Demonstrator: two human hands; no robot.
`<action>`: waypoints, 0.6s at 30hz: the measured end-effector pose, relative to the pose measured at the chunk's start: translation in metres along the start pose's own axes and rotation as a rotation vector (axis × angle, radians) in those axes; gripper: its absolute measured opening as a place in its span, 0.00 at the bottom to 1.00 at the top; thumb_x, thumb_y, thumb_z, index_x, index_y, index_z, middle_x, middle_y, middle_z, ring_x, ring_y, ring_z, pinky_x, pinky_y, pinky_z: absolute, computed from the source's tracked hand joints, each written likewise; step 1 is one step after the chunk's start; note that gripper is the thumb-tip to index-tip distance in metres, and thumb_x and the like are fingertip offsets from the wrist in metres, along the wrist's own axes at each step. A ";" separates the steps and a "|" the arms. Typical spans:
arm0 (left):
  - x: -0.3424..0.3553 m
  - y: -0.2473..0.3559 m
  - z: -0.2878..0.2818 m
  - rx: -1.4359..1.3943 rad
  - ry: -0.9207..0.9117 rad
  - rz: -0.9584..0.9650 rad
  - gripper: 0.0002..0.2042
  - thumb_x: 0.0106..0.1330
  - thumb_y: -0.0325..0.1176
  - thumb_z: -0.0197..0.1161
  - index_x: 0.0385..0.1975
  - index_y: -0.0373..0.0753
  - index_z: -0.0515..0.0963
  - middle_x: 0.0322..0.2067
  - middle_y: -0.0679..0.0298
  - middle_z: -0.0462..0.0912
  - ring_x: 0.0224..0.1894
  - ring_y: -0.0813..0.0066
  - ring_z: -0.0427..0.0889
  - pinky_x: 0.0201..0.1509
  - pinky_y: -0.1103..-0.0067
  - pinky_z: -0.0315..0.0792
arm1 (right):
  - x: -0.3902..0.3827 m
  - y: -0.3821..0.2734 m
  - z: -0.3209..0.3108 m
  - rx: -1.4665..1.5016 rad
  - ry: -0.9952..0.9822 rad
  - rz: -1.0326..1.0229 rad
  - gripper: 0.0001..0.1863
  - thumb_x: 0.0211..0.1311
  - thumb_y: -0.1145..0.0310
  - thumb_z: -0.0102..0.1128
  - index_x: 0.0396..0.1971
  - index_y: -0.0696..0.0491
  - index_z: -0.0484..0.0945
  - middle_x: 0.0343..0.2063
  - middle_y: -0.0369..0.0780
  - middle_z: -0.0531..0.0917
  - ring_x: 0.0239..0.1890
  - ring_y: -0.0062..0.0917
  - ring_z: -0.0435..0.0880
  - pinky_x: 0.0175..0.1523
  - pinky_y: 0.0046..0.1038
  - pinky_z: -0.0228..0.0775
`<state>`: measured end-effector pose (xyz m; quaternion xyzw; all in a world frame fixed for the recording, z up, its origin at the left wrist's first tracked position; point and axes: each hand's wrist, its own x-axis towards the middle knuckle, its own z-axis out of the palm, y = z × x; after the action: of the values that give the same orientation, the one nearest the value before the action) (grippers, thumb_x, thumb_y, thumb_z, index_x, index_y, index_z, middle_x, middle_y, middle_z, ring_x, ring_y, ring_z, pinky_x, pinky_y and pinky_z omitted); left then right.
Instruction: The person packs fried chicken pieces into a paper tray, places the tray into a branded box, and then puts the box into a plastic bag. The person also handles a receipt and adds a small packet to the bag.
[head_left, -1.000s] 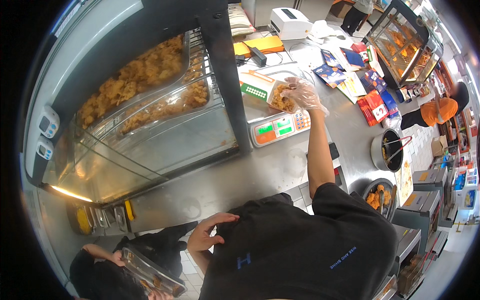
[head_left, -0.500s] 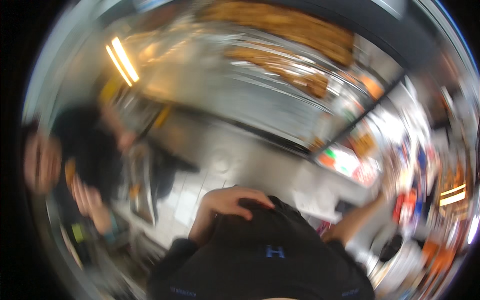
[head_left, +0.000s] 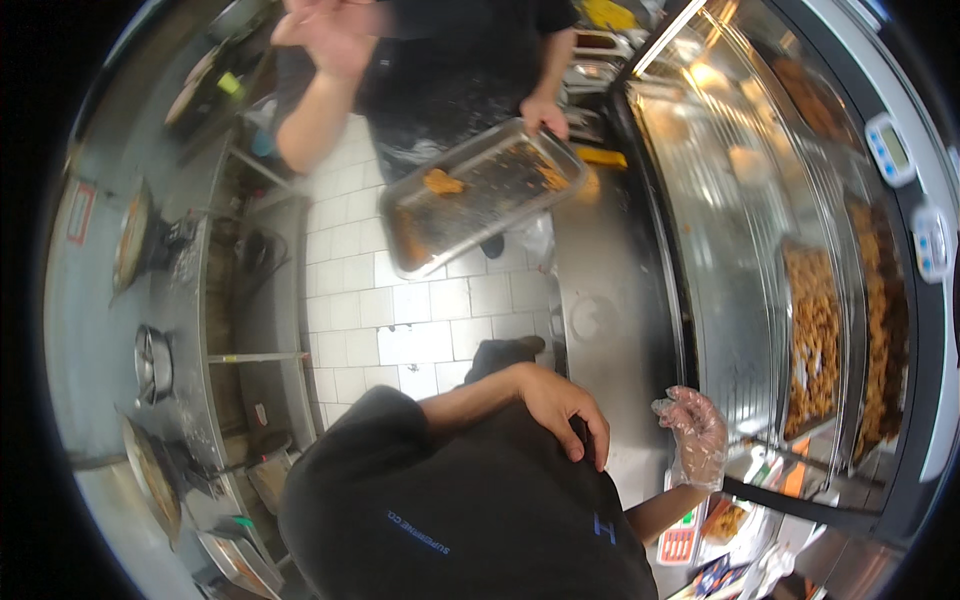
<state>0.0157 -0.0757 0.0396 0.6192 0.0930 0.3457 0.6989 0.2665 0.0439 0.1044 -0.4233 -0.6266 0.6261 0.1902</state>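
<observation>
I look down on a steel counter (head_left: 610,250) with a dull round mark (head_left: 592,320), running along a glass-fronted warming cabinet (head_left: 735,250). Inside the cabinet, 2 trays of fried pieces (head_left: 815,340) stand on wire racks, and 2 small white gauges (head_left: 888,150) sit on its frame. White floor tiles (head_left: 430,300) fill the middle; along the left wall I see a steel bench (head_left: 205,300) with a metal pot (head_left: 152,365) and a wide pan (head_left: 150,480).

On the wall hangs a red-edged notice (head_left: 80,212), too small for me to read. Blue lettering marks the wearer's black shirt (head_left: 500,500).

My wearer's bare left hand (head_left: 565,410) rests on the shirt front, fingers loosely bent and holding nothing. The right hand (head_left: 697,435), in a clear glove, is raised beside the cabinet with fingers curled; I cannot tell how tightly they close. Below that wrist are a scale (head_left: 678,545) and, just beside its keys, a carton of fried food (head_left: 725,522).

Opposite, a co-worker (head_left: 450,70) grips a metal tray (head_left: 470,205) with 1 hand, crumbs and a fried piece (head_left: 440,182) inside, the other hand raised and blurred.
</observation>
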 end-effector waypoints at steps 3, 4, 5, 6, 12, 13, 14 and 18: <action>-0.023 0.004 -0.003 0.022 0.091 0.014 0.17 0.72 0.34 0.67 0.57 0.36 0.80 0.53 0.61 0.82 0.54 0.72 0.80 0.60 0.75 0.73 | 0.029 -0.021 0.028 -0.036 -0.098 0.022 0.14 0.66 0.77 0.66 0.51 0.59 0.81 0.43 0.41 0.86 0.41 0.25 0.87 0.45 0.25 0.79; -0.028 0.005 -0.004 0.022 0.114 0.027 0.17 0.72 0.34 0.67 0.57 0.36 0.80 0.52 0.61 0.82 0.53 0.72 0.80 0.59 0.75 0.73 | 0.035 -0.025 0.034 -0.046 -0.123 0.005 0.14 0.65 0.78 0.67 0.50 0.58 0.81 0.42 0.41 0.86 0.41 0.24 0.86 0.47 0.25 0.79; -0.033 0.007 -0.006 0.044 0.131 0.032 0.17 0.72 0.36 0.68 0.57 0.36 0.80 0.51 0.62 0.83 0.52 0.73 0.80 0.58 0.75 0.73 | 0.039 -0.028 0.038 -0.071 -0.128 0.010 0.15 0.64 0.79 0.67 0.50 0.58 0.82 0.41 0.40 0.86 0.41 0.23 0.86 0.48 0.25 0.79; -0.036 0.008 -0.007 0.048 0.136 0.027 0.17 0.72 0.36 0.68 0.57 0.36 0.80 0.50 0.62 0.83 0.52 0.73 0.80 0.58 0.75 0.73 | 0.041 -0.030 0.041 -0.096 -0.130 0.019 0.15 0.63 0.81 0.67 0.50 0.58 0.82 0.40 0.39 0.85 0.41 0.22 0.85 0.50 0.25 0.78; -0.034 0.010 -0.016 0.030 0.082 0.008 0.17 0.72 0.37 0.67 0.57 0.37 0.80 0.51 0.62 0.83 0.53 0.73 0.81 0.58 0.74 0.74 | 0.032 -0.022 0.039 -0.054 -0.092 0.000 0.14 0.65 0.77 0.67 0.50 0.59 0.81 0.39 0.40 0.86 0.40 0.23 0.86 0.47 0.25 0.79; -0.032 0.009 -0.018 0.023 0.063 -0.012 0.17 0.72 0.36 0.67 0.57 0.37 0.80 0.51 0.62 0.83 0.53 0.73 0.81 0.58 0.74 0.74 | 0.028 -0.019 0.037 -0.061 -0.070 -0.018 0.14 0.66 0.75 0.67 0.50 0.60 0.80 0.39 0.40 0.86 0.40 0.23 0.86 0.45 0.25 0.80; -0.030 0.010 -0.019 0.028 0.045 -0.018 0.17 0.72 0.36 0.67 0.57 0.37 0.80 0.51 0.62 0.83 0.53 0.73 0.81 0.58 0.74 0.74 | 0.023 -0.017 0.034 -0.050 -0.045 -0.012 0.14 0.66 0.75 0.67 0.50 0.60 0.80 0.39 0.41 0.86 0.40 0.23 0.86 0.45 0.25 0.80; -0.017 0.010 -0.023 -0.054 -0.051 -0.155 0.17 0.70 0.31 0.67 0.56 0.34 0.80 0.58 0.55 0.80 0.63 0.60 0.76 0.67 0.67 0.67 | -0.004 -0.009 0.019 0.019 0.079 -0.016 0.15 0.66 0.76 0.66 0.51 0.60 0.80 0.38 0.41 0.86 0.40 0.24 0.86 0.45 0.26 0.80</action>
<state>-0.0132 -0.0672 0.0387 0.5997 0.1135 0.2771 0.7421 0.2517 0.0308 0.1109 -0.4411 -0.6159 0.6132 0.2239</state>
